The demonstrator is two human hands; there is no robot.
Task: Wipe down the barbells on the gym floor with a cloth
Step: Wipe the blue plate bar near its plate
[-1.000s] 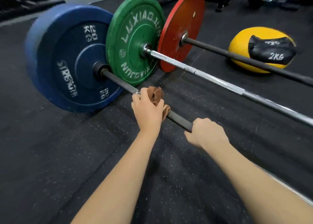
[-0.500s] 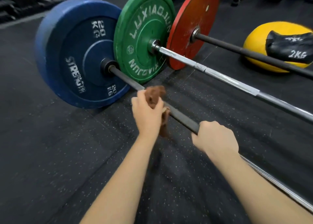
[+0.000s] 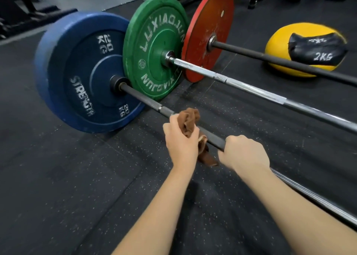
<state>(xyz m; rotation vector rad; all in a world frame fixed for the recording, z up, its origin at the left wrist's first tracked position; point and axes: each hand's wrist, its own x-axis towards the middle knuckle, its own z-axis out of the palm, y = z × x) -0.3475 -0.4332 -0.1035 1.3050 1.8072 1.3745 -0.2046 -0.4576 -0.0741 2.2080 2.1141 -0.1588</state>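
Three barbells lie side by side on the black rubber floor. The nearest one has a blue 20 kg plate (image 3: 81, 71) and a dark bar (image 3: 143, 100). My left hand (image 3: 181, 140) grips a brown cloth (image 3: 190, 121) wrapped around that bar, with a cloth end hanging below. Just to its right, my right hand (image 3: 244, 152) grips the same bar bare. Behind lie a silver bar (image 3: 251, 89) with a green plate (image 3: 156, 48) and a black bar (image 3: 270, 58) with a red plate (image 3: 208, 32).
A yellow ball (image 3: 286, 38) with a black 2 kg bag (image 3: 316, 49) on it sits at the right behind the far bar. Dark rack feet (image 3: 29, 17) stand at the back left. Speckled rubber floor (image 3: 77, 187) spreads to the left and front.
My left hand has slid the cloth along the bar toward my right hand, away from the blue plate. The view has shifted slightly.
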